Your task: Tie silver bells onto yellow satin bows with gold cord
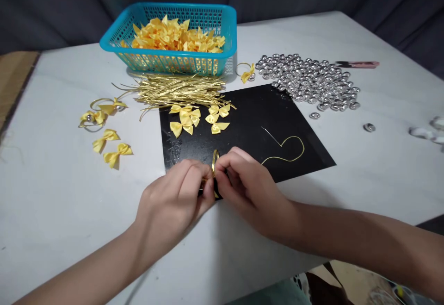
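Both hands meet at the near edge of a black sheet [249, 124], fingertips almost touching. A gold cord [215, 157] stands up between them in a narrow loop. My left hand [176, 194] is closed in a pinch at the cord's left side, and my right hand [246, 184] pinches it from the right. The fingers cover the cord's ends. A bit of yellow shows below the fingertips; I cannot make out what it is. On the sheet beyond lie several yellow ribbon bows [185, 117]. Right of them rests a needle [272, 136] with yellow thread [301, 145].
A blue basket [145, 54] of yellow bows stands at the back, with a pile of gold cords [180, 90] before it. Silver beads [312, 80] spread at right near pink-handled snips [360, 64]. Looped bows with beads [92, 117] and loose bows [118, 155] lie at left.
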Available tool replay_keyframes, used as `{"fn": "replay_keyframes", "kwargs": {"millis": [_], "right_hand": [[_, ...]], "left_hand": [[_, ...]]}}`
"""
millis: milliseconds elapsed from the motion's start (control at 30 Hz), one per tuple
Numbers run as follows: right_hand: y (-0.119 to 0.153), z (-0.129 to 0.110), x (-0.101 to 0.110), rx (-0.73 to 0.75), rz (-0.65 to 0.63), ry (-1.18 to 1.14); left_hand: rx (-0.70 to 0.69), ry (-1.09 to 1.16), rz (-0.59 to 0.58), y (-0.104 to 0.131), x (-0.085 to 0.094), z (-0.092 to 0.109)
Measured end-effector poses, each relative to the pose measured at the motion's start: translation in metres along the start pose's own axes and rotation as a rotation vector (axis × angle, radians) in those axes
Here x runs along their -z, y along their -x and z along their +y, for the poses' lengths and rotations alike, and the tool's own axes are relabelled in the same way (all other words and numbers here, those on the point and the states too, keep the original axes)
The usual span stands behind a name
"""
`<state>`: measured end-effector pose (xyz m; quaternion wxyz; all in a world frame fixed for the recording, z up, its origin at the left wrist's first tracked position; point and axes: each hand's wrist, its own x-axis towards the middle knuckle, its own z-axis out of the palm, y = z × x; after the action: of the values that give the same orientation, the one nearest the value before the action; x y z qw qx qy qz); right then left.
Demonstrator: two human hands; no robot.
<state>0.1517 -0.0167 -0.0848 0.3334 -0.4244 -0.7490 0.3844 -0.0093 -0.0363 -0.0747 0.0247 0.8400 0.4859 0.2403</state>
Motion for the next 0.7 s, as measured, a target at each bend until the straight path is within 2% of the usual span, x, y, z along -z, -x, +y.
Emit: {"fn": "replay_keyframes", "kwargs": {"millis": [100, 200, 267, 500, 700], "right_hand": [[-0.0026, 0.0009, 0.0008, -0.118, -0.008, -0.096], [-0.0050, 0.0026, 0.0032, -0.253, 0.014, -0.200], [-0.0056, 0.0029, 0.0043, -0.288, 0.039, -0.232], [-0.0020, 0.0006, 0.0026, -0.168, 0.039, -0.217], [-0.0014, 0.0009, 0.0039, -0.170, -0.008, -0.230]], "left_hand": [[0.099, 0.227, -0.068, 0.0012, -0.0012, -0.0036], [0.145, 0.374, -0.031, 0.0034, -0.0008, -0.0055], [0.142, 0.395, -0.004, 0.0043, 0.0001, -0.0051], [0.181, 0.272, 0.114, 0.0030, -0.0007, -0.0037], [0.138, 0.182, 0.080, 0.0038, -0.0005, -0.0034]]}}
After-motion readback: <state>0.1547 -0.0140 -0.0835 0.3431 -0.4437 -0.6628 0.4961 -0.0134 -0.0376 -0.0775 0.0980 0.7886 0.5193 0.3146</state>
